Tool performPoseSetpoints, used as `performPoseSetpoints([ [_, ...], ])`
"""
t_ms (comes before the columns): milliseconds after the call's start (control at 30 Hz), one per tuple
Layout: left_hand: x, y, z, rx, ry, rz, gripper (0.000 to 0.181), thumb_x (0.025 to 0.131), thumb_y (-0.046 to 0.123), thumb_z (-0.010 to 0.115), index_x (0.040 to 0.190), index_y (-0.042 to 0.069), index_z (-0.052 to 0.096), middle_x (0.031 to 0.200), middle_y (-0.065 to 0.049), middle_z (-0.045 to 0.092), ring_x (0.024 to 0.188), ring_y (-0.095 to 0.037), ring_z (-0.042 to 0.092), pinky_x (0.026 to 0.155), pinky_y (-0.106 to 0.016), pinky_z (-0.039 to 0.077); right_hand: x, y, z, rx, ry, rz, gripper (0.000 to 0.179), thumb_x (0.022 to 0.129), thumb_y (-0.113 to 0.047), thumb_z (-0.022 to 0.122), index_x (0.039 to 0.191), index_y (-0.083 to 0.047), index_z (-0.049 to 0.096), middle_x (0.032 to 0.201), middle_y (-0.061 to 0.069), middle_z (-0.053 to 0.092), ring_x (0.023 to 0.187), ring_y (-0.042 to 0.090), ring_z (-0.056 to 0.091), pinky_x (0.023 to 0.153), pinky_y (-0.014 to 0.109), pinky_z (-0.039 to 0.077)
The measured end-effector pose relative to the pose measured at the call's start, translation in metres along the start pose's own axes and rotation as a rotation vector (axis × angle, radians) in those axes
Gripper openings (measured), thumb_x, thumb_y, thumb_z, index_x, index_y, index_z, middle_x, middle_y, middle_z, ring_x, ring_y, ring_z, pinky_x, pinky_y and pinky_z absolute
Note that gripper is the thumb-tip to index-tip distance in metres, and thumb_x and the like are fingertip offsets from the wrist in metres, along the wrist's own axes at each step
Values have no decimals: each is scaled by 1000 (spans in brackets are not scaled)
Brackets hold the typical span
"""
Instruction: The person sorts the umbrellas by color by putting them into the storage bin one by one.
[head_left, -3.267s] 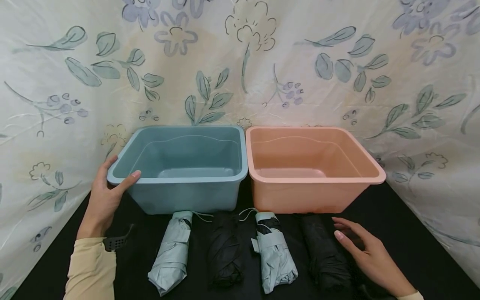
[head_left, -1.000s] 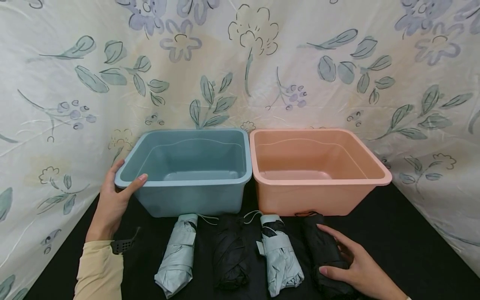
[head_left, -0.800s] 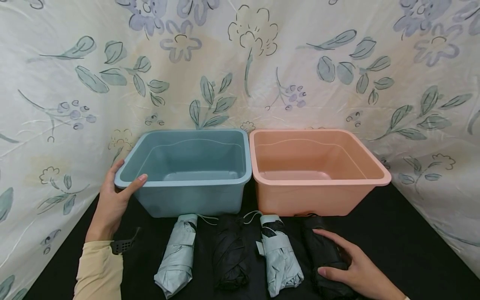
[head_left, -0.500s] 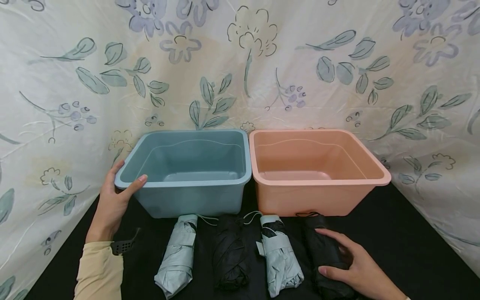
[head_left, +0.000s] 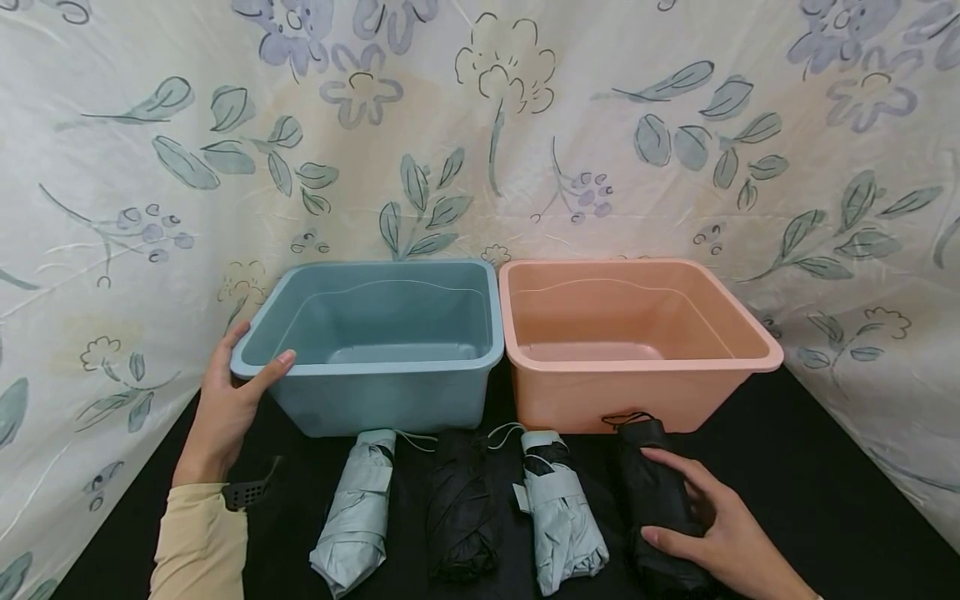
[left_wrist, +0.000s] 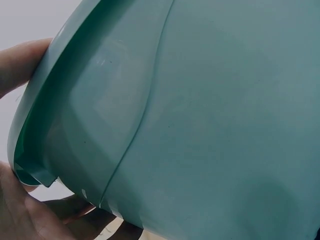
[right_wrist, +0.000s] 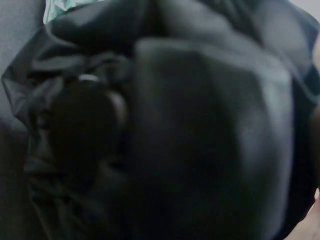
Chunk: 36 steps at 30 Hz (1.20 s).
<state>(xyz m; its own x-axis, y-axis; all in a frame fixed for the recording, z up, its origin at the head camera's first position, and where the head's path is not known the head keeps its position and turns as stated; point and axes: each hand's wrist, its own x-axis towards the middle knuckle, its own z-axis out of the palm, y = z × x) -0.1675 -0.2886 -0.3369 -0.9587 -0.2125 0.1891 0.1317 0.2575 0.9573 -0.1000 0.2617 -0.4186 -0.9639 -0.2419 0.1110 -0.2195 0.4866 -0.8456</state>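
Note:
My left hand (head_left: pixel 221 408) holds the left front corner of a blue plastic bin (head_left: pixel 382 400), thumb over its rim and fingers along the outside; the left wrist view shows the outer wall (left_wrist: pixel 210 115) close up. Around the rightmost black folded umbrella (head_left: pixel 651 492) my right hand (head_left: pixel 723 529) has its grip, fingers on the far side and thumb on the near left. That umbrella's upper end is slightly raised, its cord in front of the pink bin (head_left: pixel 637 396). Dark umbrella fabric (right_wrist: pixel 210 135) fills the right wrist view, blurred.
Left of the held umbrella lie a pale grey-green folded umbrella (head_left: pixel 566 525), a black one (head_left: pixel 461 517) and another pale one (head_left: pixel 352 517), in a row on the black cloth (head_left: pixel 840 483). Behind both bins hangs a floral curtain (head_left: pixel 585 100).
My right hand has moved from beside the rightmost black umbrella to a grip around it. Just now that umbrella's upper end has risen slightly. The left hand keeps its hold on the blue bin.

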Motion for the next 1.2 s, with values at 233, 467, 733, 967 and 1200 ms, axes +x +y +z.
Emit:
performPoseSetpoints([
  [233, -1, -2, 1, 0, -2, 5, 90, 100, 30, 64, 164, 23, 1, 167, -18, 2, 145, -47, 14, 114, -71, 13, -2, -3, -3, -35, 31, -45, 76, 88, -13, 81, 153, -22, 43, 141, -5, 46, 97, 10, 62, 68, 29, 55],
  [467, -1, -3, 0, -26, -2, 8, 91, 100, 28, 65, 164, 23, 1, 167, -17, 1, 147, -47, 12, 115, -69, 12, -6, -12, -8, 62, 4, -86, 78, 89, 0, 75, 155, -15, 37, 118, -3, 64, 88, 19, 68, 67, 33, 58],
  [733, -1, -4, -1, -29, -3, 6, 90, 100, 29, 65, 164, 24, 1, 167, -17, 1, 147, -47, 12, 116, -69, 12, -12, -21, -12, 61, 39, -141, 82, 87, 8, 74, 156, -14, 35, 125, -7, 60, 90, 22, 67, 68, 34, 59],
  [967, 1, -6, -1, -25, -4, 24, 90, 100, 28, 65, 164, 23, 3, 167, -17, 3, 146, -47, 14, 115, -70, 13, -18, -32, -17, 9, 85, -240, 89, 79, 15, 76, 155, -10, 37, 133, -10, 56, 88, 20, 68, 65, 33, 59],
  [1200, 2, -7, -1, -24, -6, 26, 90, 100, 29, 65, 164, 24, 2, 167, -17, 2, 146, -47, 13, 115, -69, 13, -16, -46, -21, -27, 90, -237, 92, 77, 13, 79, 155, -12, 38, 125, -7, 59, 85, 21, 68, 63, 33, 59],
])
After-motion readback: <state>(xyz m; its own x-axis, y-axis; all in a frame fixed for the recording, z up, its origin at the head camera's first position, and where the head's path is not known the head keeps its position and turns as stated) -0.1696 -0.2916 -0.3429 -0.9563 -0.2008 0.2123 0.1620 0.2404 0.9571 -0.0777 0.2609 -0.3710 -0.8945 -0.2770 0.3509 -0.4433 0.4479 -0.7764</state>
